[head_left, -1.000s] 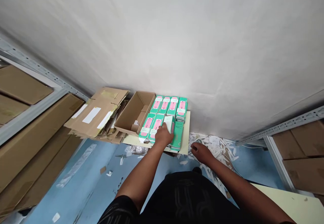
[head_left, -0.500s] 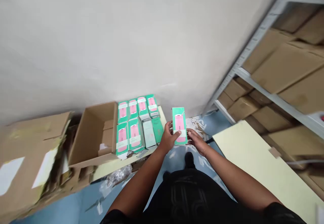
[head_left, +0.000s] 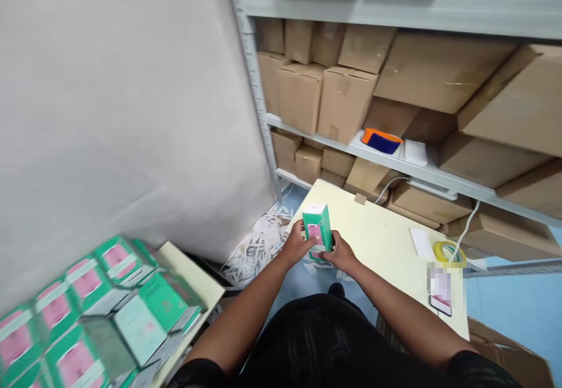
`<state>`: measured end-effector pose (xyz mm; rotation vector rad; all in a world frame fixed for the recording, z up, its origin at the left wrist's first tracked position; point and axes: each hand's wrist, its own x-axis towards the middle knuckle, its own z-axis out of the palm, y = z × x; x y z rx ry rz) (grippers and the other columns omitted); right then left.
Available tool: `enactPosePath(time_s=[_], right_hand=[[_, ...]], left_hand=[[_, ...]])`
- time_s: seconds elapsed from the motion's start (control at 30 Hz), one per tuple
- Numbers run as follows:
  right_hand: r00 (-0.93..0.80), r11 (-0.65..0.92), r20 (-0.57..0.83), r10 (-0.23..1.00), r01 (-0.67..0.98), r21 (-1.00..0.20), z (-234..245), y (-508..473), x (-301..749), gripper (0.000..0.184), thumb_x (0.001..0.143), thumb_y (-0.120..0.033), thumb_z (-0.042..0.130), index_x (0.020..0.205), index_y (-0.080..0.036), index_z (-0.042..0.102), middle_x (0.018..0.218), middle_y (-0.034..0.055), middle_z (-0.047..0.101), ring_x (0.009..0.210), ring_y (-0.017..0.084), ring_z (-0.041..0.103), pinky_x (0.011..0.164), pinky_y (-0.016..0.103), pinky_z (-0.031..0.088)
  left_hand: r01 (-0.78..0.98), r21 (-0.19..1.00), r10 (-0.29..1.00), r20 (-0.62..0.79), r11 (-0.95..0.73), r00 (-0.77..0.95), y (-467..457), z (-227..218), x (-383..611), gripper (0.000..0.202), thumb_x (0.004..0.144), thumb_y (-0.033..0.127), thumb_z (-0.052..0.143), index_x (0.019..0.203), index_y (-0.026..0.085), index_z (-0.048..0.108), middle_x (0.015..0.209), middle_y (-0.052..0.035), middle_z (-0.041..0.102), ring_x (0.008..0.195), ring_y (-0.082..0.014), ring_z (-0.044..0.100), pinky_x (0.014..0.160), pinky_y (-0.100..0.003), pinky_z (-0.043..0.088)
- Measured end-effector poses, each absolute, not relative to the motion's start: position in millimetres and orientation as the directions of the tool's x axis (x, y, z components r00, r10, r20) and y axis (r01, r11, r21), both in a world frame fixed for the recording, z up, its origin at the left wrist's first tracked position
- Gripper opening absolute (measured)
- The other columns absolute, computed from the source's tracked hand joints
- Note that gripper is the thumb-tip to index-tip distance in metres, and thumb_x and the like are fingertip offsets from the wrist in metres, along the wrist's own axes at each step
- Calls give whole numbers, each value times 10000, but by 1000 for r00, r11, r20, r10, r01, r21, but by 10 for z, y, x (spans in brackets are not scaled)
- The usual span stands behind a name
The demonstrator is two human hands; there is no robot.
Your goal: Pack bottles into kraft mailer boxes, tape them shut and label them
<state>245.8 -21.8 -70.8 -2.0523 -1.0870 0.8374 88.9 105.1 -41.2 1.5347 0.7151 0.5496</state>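
Observation:
In front of my body I hold a green and pink product box (head_left: 317,230) with a white top, standing upright between both hands. My left hand (head_left: 299,241) grips its left side, with the thumb across the pink front. From the right, my right hand (head_left: 341,252) closes on the lower edge, its thumb on the front near the bottom. At lower left, several similar green and pink boxes (head_left: 83,280) lie in rows on a pale table (head_left: 197,271). A plain pale green box (head_left: 140,323) sits among them.
A cream table (head_left: 373,241) to my right carries a roll of yellow tape (head_left: 448,253), a white card (head_left: 421,242) and a phone (head_left: 440,300). Behind it, a metal shelf (head_left: 307,4) holds cardboard boxes (head_left: 346,101). Paper shreds (head_left: 263,241) litter the floor by the wall.
My view has swung right, from the rows of boxes toward the shelf and cream table. The held box is now tipped so its white top and a side show; both hands still hold it.

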Motion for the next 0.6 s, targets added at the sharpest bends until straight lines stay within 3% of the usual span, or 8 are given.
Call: enactPosePath(time_s=[0.07, 0.13, 0.2, 0.27, 0.37, 0.43, 0.6], right_hand=[[537, -507, -195, 821, 528, -681, -896, -352, 2837, 640, 685, -409, 819, 1209, -221, 503, 1012, 54, 686, 873, 246, 655, 734, 325, 471], [592, -544, -150, 792, 570, -616, -1116, -420, 3162, 627, 716, -394, 809, 1225, -207, 493, 1082, 104, 683, 966, 283, 660, 780, 347, 479], [623, -560, -123, 772, 577, -595, -1342, -435, 3431, 627, 754, -364, 789, 1268, -189, 474, 1168, 147, 661, 1051, 306, 653, 842, 373, 490], [628, -579, -161, 761, 547, -605, -1536, -431, 3649, 651, 785, -365, 777, 1322, -185, 456, 1236, 162, 636, 1087, 311, 652, 876, 391, 498], [533, -591, -317, 784, 484, -645, -1717, -450, 3901, 664, 792, -397, 784, 1354, -222, 478, 1296, 137, 621, 1123, 312, 652, 887, 405, 511], [450, -569, -374, 811, 456, -685, -1757, -468, 4017, 658, 798, -389, 775, 1376, -244, 494, 1357, 122, 602, 1183, 312, 633, 928, 418, 509], [497, -481, -257, 829, 399, -781, -1638, -286, 4131, 931, 771, -349, 773, 1568, -284, 297, 1605, 118, 391, 1399, 304, 485, 1091, 463, 454]], left_hand=[[214, 977, 737, -128, -23, 664, 1062, -395, 1414, 660, 787, 440, 792, 1327, 199, 497, 1300, -126, 632, 1154, -258, 626, 950, -417, 548], [333, 940, 753, -168, -72, 636, 1042, -390, 1921, 781, 746, 446, 829, 1387, 193, 462, 1344, -140, 598, 1167, -264, 616, 987, -424, 529], [460, 873, 768, -180, -163, 614, 1001, -413, 2363, 899, 708, 434, 856, 1452, 182, 419, 1401, -161, 545, 1247, -292, 578, 1054, -434, 489], [533, 798, 749, -165, -280, 642, 970, -473, 2700, 890, 700, 381, 854, 1462, 187, 437, 1412, -158, 523, 1305, -310, 542, 1099, -437, 459], [474, 746, 574, -151, -469, 805, 1013, -616, 2960, 796, 690, 182, 790, 1435, 212, 510, 1393, -129, 539, 1317, -298, 535, 1135, -438, 451], [387, 742, 430, -147, -547, 891, 1117, -704, 2995, 834, 664, 57, 716, 1457, 219, 514, 1431, -126, 528, 1358, -287, 509, 1177, -451, 427], [338, 672, 279, -199, -659, 939, 1524, -726, 2958, 927, 664, -44, 613, 1521, 289, 498, 1645, -87, 365, 1513, -306, 354, 1239, -516, 358]])
